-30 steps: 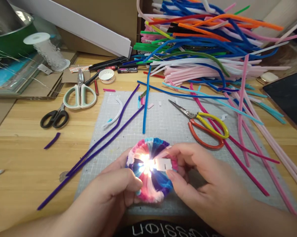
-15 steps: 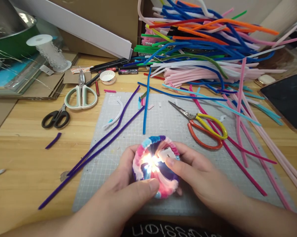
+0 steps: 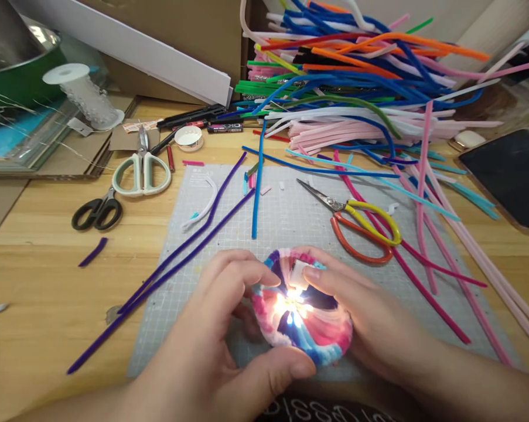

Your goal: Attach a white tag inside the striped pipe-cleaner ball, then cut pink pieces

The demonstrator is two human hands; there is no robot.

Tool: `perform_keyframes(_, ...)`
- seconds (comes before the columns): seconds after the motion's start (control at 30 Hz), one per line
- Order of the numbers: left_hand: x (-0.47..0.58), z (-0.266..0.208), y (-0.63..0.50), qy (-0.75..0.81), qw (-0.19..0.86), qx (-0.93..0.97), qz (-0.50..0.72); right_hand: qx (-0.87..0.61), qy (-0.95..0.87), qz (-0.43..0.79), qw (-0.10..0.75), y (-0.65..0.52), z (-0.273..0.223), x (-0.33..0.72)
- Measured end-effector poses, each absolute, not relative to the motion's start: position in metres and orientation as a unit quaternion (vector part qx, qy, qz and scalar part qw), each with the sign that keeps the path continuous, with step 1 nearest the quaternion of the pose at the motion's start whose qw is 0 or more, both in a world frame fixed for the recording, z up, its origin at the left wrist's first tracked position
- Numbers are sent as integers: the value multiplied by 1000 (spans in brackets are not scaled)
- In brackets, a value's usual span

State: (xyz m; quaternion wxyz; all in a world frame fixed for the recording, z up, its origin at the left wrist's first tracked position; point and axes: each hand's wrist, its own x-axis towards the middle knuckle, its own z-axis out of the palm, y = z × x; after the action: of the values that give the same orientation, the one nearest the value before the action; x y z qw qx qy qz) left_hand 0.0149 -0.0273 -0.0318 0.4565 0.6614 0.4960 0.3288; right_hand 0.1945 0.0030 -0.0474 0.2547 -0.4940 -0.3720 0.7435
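Between my two hands is a round bowl shape made of pipe cleaners (image 3: 330, 331), in pink, blue, purple and white. Bright small lights (image 3: 292, 303) glow inside it. My left hand (image 3: 242, 316) curls around its left side, the index finger at the rim and the thumb along the near edge. On the right, my right hand (image 3: 356, 299) holds the rim, and its thumb presses a small white block (image 3: 298, 274) against the inner wall. The right fingers behind the bowl are mostly hidden.
Under my hands lies a grey cutting mat (image 3: 194, 346). Red-and-yellow scissors (image 3: 356, 225), purple pipe cleaners (image 3: 176, 266) and pink ones (image 3: 449, 281) rest on it. Green-white scissors (image 3: 142, 174) and black scissors (image 3: 98, 212) lie left. A pipe cleaner pile (image 3: 356, 76) stands behind; a phone (image 3: 508, 176) is right.
The bowl has shifted right and turned in my hands. My left hand has opened its grip wider, bringing its index finger over the rim. The right thumb stays on the white block.
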Motion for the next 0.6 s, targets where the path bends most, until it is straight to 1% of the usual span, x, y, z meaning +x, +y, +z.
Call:
perform_keyframes(0.17, 11, -30, -24, 506, 314, 762, 254, -521, -325, 749, 248, 5, -39, 191)
perform_keyframes(0.27, 10, -32, -22, 495, 261, 799, 220, -521, -340, 751, 223, 7, -34, 190)
perform_keyframes(0.4, 9, -32, -21, 484, 252, 814, 199, -513, -357, 754, 200, 9, -34, 192)
perform_keyframes(0.6, 9, -30, -19, 473, 298, 806, 192, -495, -371, 761, 195, 7, -36, 192)
